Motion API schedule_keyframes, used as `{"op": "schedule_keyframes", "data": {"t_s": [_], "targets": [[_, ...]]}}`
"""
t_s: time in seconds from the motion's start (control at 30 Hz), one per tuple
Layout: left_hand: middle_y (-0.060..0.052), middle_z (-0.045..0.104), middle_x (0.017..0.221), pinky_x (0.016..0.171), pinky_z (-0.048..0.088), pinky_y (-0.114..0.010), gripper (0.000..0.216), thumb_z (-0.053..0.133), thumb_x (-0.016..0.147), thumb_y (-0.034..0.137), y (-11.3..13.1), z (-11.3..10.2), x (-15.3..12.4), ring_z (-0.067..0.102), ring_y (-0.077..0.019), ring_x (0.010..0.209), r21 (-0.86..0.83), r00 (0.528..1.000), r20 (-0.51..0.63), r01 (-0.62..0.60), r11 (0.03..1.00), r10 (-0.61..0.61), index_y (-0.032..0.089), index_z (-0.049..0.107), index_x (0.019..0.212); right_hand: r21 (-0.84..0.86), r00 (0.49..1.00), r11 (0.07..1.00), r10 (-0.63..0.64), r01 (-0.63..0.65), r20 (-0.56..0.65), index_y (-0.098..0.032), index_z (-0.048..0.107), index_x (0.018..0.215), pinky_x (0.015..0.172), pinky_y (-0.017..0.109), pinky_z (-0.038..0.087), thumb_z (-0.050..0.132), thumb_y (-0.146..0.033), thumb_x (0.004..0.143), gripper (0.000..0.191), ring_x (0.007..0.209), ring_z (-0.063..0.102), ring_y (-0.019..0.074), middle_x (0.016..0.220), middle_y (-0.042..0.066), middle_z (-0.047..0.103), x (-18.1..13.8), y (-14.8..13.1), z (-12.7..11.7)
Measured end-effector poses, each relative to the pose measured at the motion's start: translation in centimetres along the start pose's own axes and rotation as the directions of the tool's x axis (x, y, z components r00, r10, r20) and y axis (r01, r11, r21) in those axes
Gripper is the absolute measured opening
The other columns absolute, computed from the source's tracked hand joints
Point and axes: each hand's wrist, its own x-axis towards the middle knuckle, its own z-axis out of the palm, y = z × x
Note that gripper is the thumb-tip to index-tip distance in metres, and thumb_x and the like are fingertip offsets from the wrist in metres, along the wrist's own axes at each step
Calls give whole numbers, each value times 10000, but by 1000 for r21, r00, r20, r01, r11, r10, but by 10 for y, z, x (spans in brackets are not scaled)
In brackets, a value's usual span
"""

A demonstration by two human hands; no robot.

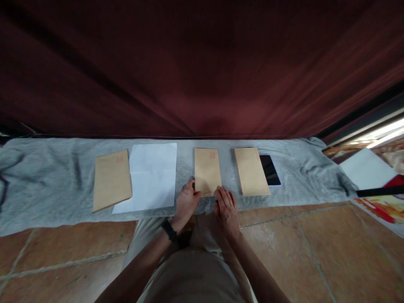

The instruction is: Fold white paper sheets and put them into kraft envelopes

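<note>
Apparently set aside, the left envelope [112, 180] overlaps the paper [153, 176] on the cloth [63, 176]. Next comes the left hand [187, 203], half curled, its thumb at the near left corner of the middle envelope [207, 170], which lies flat and looks in progress, not finished. The right hand [227, 210], fingers loosely bent, is at the near right corner (whether either hand truly grips, I can't tell). Further right, the right stack [251, 172] may be waiting or done; it partly covers the tablet [269, 170]. Any contents are hidden, the red print [212, 155] is unreadable, and a dark bit [193, 185] by the left hand is unclear.
</note>
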Motion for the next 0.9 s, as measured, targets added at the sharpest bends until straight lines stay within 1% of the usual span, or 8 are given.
{"op": "schedule_keyframes", "data": {"t_s": [0.17,0.27,0.33,0.37,0.43,0.53,0.73,0.9], "targets": [[-56,730,927,697,438,-265,239,660,848,232,0,-3,3,672,-181,826,-64,998,29,51,997,-49,177,624,1078,84,995,992,-93,90,35,-120,450,1502,1210,498,344,397,-170,1006,501,1436,430,238,1509,139,524,6,-15,8],[-28,723,834,674,439,-254,82,661,829,238,-4,-5,7,671,-165,765,-151,997,55,58,987,-50,192,634,891,107,995,991,-90,86,33,-99,487,1472,1208,496,360,405,-163,1005,478,1438,430,241,1508,148,523,9,-22,11],[-8,706,758,646,447,-241,71,668,807,235,-7,-5,9,664,-151,712,-241,997,61,56,969,-42,195,609,806,123,996,989,-84,81,22,-98,498,1464,1202,485,377,414,-158,1003,473,1437,434,236,1502,152,528,10,-22,12],[4,692,711,611,449,-234,93,677,793,238,-8,-4,9,655,-143,660,-319,994,94,83,944,-55,194,596,796,133,996,988,-86,83,19,-103,498,1466,1198,476,388,423,-158,1000,475,1433,440,231,1497,151,534,11,-20,12],[26,662,619,521,443,-223,150,697,772,259,-10,0,10,623,-131,539,-485,969,228,200,852,-97,187,578,828,154,996,984,-92,89,17,-118,499,1469,1188,458,408,436,-152,995,480,1417,461,220,1483,144,551,13,-17,12],[19,661,573,465,464,-223,238,704,770,304,-9,5,11,617,-133,468,-594,914,389,341,728,-111,159,576,910,173,994,980,-104,97,30,-127,506,1466,1182,445,419,435,-134,991,481,1395,488,211,1465,134,571,16,-13,14],[-4,674,563,465,511,-241,311,767,687,351,-8,5,17,626,-143,442,-581,883,444,412,702,-152,163,587,856,153,992,982,-116,108,45,-114,509,1463,1199,455,386,436,-119,983,486,1420,456,226,1504,131,534,14,-16,15],[13,656,539,439,480,-230,334,752,652,377,-12,9,20,601,-138,420,-569,890,423,405,716,-168,178,574,852,135,993,985,-112,106,33,-146,478,1490,1197,463,377,449,-115,966,526,1423,444,224,1522,111,517,13,-18,15]]}}
